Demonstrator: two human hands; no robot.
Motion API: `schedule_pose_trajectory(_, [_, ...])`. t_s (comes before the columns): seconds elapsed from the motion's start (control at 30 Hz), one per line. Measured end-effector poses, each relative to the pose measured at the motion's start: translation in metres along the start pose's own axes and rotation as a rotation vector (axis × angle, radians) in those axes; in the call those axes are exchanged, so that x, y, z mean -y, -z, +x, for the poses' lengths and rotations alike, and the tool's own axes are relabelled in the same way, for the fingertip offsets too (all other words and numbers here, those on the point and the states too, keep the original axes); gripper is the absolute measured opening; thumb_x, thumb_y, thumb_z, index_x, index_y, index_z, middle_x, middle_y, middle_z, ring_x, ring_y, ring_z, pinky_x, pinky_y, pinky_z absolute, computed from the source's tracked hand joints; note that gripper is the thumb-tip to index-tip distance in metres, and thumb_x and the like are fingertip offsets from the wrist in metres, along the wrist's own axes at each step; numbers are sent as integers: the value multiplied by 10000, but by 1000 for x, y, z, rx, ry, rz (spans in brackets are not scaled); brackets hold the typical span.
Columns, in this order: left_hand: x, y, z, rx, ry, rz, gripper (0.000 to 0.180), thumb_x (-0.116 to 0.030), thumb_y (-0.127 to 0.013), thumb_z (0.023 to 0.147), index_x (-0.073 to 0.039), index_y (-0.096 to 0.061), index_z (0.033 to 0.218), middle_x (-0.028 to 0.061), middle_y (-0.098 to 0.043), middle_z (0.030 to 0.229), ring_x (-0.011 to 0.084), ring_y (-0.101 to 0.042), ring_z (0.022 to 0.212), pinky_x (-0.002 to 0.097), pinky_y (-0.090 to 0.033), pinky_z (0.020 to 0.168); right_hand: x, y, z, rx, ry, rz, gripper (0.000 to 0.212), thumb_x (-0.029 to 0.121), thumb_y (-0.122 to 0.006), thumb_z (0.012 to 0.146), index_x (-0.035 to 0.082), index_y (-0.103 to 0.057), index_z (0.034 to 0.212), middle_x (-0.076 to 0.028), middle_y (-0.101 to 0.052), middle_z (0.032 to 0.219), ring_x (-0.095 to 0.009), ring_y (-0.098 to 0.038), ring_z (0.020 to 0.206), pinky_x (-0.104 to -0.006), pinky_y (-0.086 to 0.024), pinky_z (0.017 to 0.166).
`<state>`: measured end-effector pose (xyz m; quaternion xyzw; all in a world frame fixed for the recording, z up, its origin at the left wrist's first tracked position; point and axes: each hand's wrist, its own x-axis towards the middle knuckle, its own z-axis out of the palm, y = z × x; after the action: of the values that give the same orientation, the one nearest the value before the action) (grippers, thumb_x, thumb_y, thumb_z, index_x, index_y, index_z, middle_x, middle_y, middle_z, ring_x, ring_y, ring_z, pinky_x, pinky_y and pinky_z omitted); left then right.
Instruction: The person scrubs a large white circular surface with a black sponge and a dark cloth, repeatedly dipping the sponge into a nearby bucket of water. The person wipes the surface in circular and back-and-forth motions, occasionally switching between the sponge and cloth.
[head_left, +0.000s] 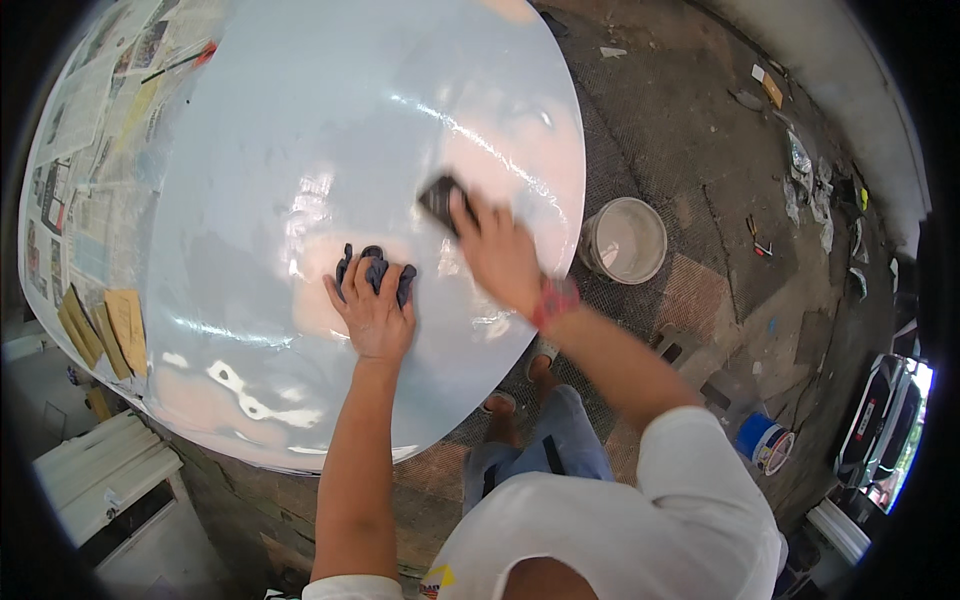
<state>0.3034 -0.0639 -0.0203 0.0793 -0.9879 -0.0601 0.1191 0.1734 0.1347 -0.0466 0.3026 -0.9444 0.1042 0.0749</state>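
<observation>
A wet, glossy car hood [250, 150], pale grey-blue with pinkish patches, lies in front of me. My left hand [378, 310] rests on a pink patch with its fingers closed round a crumpled dark blue rag [375, 270]. Farther right, my right hand [500, 255] grips a black sanding block [437, 200] against the hood. Motion blurs the block and the fingers slightly. A red band circles my right wrist.
Newspaper sheets [85, 170] cover the hood's left side, with folded brown sandpaper sheets [105, 325] lying on them. A bucket of cloudy water [625, 240] stands right of the hood. A blue bucket [765, 443], pliers [760, 240] and foil scraps [815, 185] are on the floor.
</observation>
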Motion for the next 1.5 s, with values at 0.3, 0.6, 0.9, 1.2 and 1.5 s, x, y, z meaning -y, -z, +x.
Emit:
schedule_pose_trajectory(0.3, [-9,-9,6,-38,-40,7,405,-228,-771,931,-182,-700,1328,196,-544,1463,435,-448,1520,737,-167,1322,-182,2,90,55,-495,149,677,356,-631,1086,54,-447,1663,-196,-548,1543,-417,-606,1327,-550,-628,993])
schedule_pose_trajectory(0.6, [-1,1,0,-30,-32,40,377,-219,-778,964,-194,-690,1330,205,-548,1454,431,-466,1505,712,-191,1317,-34,9,-127,113,-117,297,840,317,-786,926,127,-475,1682,-177,-540,1618,-398,-619,1241,-531,-581,978])
schedule_pose_trajectory(0.9, [-12,-14,7,-48,-34,14,336,-242,-767,953,-199,-735,1286,200,-564,1458,427,-455,1512,725,-160,1325,-245,-9,27,26,-421,252,764,242,-746,1002,113,-439,1689,-164,-537,1577,-437,-583,1341,-540,-604,1039])
schedule_pose_trajectory(1.2, [-16,0,1,45,20,100,360,-290,-759,1021,-185,-687,1357,225,-535,1540,435,-433,1543,693,-207,1314,-120,19,-181,155,-58,450,866,185,-830,901,160,-459,1683,-153,-509,1617,-406,-587,1273,-527,-508,1123])
schedule_pose_trajectory(1.5, [-171,-8,35,-17,218,-636,308,-183,-685,1071,-58,-630,1347,238,-661,1305,428,-640,1230,529,-505,1082,-235,55,-225,23,-837,1284,645,158,-760,982,-55,-570,1560,-211,-748,1348,-364,-751,1170,-451,-612,1027])
